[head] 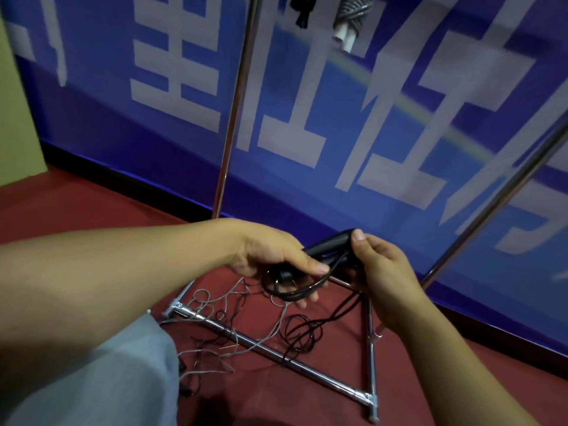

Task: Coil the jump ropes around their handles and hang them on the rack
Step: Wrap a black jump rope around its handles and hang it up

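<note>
Black rope: the black jump rope [295,290] is being held up over the floor, with a few loops bunched by its handles [332,244] and a long tail hanging down to the red floor [92,204].
Left hand: the left hand [270,256] is gripping the loops and the near end of the handles.
Right hand: the right hand [378,265] is pinching the far end of the handles with the thumb on top.
Done so far: two wound ropes [347,13] are hanging at the top, by the look of it, so part of the job seems finished.
Still to do: the black rope is only partly wound, I think, and a grey rope [215,302] is lying loose and tangled on the floor.
Room to move: the shiny rack [233,118] is standing just ahead, and its low bars [261,342] are sitting under the loose ropes, so a tail could catch there.
Edges: the blue wall [368,118] is close behind the rack; the space up between the poles is looking open.
</note>
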`<move>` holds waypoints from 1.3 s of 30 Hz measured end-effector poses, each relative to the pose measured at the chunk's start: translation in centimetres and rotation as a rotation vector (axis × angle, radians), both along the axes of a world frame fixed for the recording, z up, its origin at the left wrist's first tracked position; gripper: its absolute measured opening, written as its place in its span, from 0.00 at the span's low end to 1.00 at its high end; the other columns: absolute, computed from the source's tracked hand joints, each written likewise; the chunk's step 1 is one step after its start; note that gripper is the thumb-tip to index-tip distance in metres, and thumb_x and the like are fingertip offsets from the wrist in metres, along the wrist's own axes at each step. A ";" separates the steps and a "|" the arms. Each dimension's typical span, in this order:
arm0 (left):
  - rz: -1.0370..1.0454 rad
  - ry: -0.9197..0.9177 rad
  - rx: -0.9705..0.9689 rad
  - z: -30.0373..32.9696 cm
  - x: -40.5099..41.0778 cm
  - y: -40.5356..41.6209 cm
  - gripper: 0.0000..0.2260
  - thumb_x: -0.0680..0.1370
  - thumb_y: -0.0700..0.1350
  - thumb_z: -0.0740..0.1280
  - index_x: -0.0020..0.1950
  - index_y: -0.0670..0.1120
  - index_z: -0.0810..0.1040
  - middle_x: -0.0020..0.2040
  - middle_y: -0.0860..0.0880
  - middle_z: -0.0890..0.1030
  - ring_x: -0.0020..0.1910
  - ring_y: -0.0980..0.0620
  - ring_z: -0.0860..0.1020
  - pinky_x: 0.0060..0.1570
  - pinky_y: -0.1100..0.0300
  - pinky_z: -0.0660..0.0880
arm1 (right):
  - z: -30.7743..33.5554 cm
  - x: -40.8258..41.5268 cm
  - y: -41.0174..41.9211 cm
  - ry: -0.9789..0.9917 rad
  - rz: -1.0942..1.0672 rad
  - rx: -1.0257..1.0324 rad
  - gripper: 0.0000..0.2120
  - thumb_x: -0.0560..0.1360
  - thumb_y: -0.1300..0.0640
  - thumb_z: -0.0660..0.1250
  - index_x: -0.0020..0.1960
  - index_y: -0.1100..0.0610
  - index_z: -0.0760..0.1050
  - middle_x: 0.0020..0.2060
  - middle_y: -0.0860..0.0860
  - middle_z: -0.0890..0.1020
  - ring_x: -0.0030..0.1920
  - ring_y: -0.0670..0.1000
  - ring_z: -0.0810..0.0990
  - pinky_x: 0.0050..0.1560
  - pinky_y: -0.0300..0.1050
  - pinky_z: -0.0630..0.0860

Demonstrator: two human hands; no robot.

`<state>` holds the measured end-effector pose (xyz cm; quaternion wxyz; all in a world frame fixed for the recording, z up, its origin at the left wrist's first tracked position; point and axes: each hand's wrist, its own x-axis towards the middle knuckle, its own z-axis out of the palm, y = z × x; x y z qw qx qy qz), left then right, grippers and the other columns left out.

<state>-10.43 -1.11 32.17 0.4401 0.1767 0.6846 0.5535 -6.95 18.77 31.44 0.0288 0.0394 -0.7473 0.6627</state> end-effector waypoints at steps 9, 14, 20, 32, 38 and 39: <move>0.050 -0.103 0.117 0.7 0.9 -0.8 0.19 0.78 0.48 0.65 0.65 0.38 0.75 0.45 0.43 0.84 0.44 0.45 0.84 0.40 0.53 0.83 | 0.0 -0.2 -0.5 0.054 0.059 -0.006 0.18 0.83 0.51 0.60 0.52 0.65 0.81 0.41 0.58 0.86 0.40 0.51 0.84 0.46 0.45 0.79; 0.075 -0.048 0.083 0.0 1.6 -1.4 0.11 0.83 0.40 0.61 0.64 0.37 0.74 0.45 0.43 0.84 0.40 0.46 0.84 0.36 0.55 0.83 | -0.4 0.0 -0.4 0.134 0.006 0.344 0.17 0.82 0.43 0.61 0.49 0.52 0.82 0.40 0.47 0.86 0.41 0.44 0.83 0.47 0.45 0.76; 0.060 0.070 -0.079 -0.5 1.6 -3.5 0.07 0.83 0.39 0.62 0.60 0.39 0.74 0.43 0.44 0.83 0.36 0.49 0.83 0.33 0.57 0.82 | 0.2 0.2 0.7 0.101 -0.053 0.778 0.13 0.76 0.38 0.66 0.45 0.47 0.79 0.34 0.47 0.81 0.36 0.44 0.78 0.37 0.40 0.72; 0.105 0.279 -0.245 0.6 0.9 -6.7 0.11 0.83 0.44 0.64 0.64 0.44 0.77 0.35 0.48 0.79 0.33 0.51 0.81 0.32 0.59 0.79 | -0.1 0.2 2.5 -0.009 0.167 0.750 0.04 0.74 0.53 0.76 0.46 0.50 0.81 0.38 0.50 0.84 0.38 0.46 0.79 0.49 0.52 0.79; 0.079 0.291 -0.304 0.7 0.8 -6.7 0.13 0.81 0.53 0.64 0.57 0.44 0.77 0.36 0.47 0.81 0.30 0.51 0.79 0.31 0.59 0.78 | 0.4 0.4 3.1 -0.030 0.052 0.953 0.19 0.74 0.39 0.69 0.39 0.55 0.77 0.30 0.48 0.74 0.32 0.47 0.70 0.35 0.42 0.69; 0.074 0.296 -0.312 0.6 0.8 -6.6 0.13 0.81 0.54 0.65 0.55 0.45 0.76 0.35 0.48 0.81 0.30 0.51 0.79 0.31 0.60 0.78 | 0.4 0.4 3.1 -0.028 0.039 0.901 0.19 0.74 0.39 0.69 0.40 0.56 0.77 0.30 0.49 0.74 0.32 0.48 0.70 0.36 0.43 0.69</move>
